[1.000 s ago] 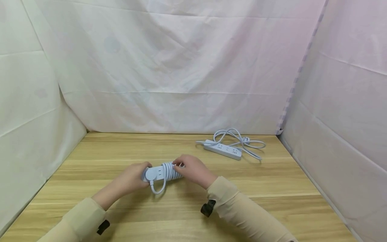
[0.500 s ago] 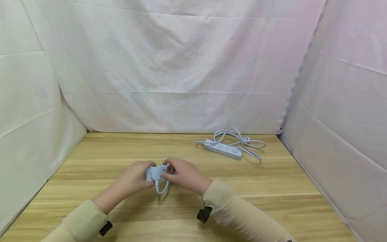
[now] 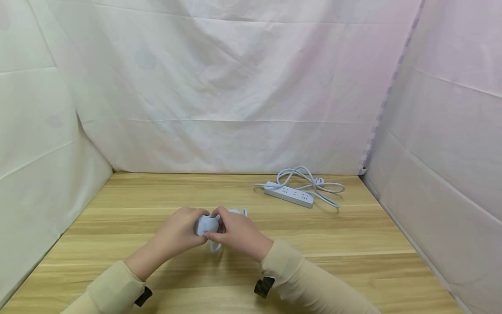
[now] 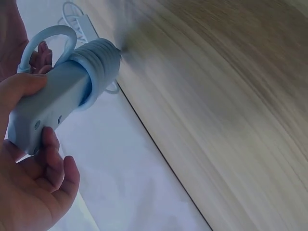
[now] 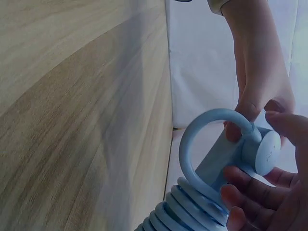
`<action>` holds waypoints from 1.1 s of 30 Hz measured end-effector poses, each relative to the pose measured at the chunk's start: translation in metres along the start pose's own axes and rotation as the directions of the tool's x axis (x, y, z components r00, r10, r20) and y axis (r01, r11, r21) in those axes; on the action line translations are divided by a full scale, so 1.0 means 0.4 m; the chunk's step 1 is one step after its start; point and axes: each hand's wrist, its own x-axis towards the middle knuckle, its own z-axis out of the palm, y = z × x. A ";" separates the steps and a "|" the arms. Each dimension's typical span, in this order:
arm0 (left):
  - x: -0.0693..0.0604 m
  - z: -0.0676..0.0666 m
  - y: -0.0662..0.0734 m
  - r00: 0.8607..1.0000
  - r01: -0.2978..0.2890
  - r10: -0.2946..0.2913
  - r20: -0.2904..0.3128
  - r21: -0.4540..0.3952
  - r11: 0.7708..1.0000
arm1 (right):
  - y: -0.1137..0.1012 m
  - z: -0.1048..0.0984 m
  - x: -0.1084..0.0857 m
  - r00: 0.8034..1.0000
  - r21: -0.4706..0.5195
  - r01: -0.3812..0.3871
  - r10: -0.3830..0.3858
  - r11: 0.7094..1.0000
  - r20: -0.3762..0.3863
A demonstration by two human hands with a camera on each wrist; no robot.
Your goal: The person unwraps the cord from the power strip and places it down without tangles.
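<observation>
Judging by its hard casing, the strip (image 4: 53, 98) should handle as stiff, fairly light and not fragile, though smooth enough to slip a little; the cord (image 4: 103, 57) wound round it looks springy and could loosen or slide. The uncovered end seems the best place to take hold, across the casing and clear of the coils (image 5: 195, 209); the plug (image 5: 267, 153) offers a round rim to pinch. In the left wrist view, the left hand (image 3: 180, 229) is clamped on that end, thumb at ten o'clock, fingers at six, coils off at one. In the right wrist view, the right hand (image 3: 240, 233) pinches the plug, thumb near twelve, fingers around seven; the loop (image 5: 185, 147) arches at ten, the coils at eight. In the head view, the strip sits between both hands over the table (image 3: 157, 192), partly hidden; the other strip (image 3: 288, 194) lies well apart at two o'clock.
</observation>
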 end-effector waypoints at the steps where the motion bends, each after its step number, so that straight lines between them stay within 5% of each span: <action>1: 0.002 0.000 0.004 1.000 -0.004 0.004 -0.002 0.002 1.000 | 0.000 -0.002 -0.002 1.000 0.009 -0.006 0.006 1.000 -0.006; 9: 0.015 -0.004 0.035 0.998 -0.056 0.057 -0.033 0.040 0.998 | 0.009 -0.020 -0.020 0.997 0.075 0.049 -0.044 0.996 -0.066; 19: 0.047 0.004 0.072 0.999 -0.019 0.020 -0.029 0.028 0.999 | 0.036 -0.052 -0.041 0.985 0.108 0.110 -0.094 0.988 -0.144; 28: 0.088 0.010 0.100 0.986 -0.081 0.084 -0.146 0.028 0.996 | 0.030 -0.112 -0.055 0.961 -0.031 0.177 -0.179 0.984 -0.210; 33: 0.117 0.021 0.118 0.959 -0.146 0.144 -0.242 0.009 0.989 | 0.031 -0.150 -0.061 0.945 -0.089 0.194 -0.211 0.977 -0.249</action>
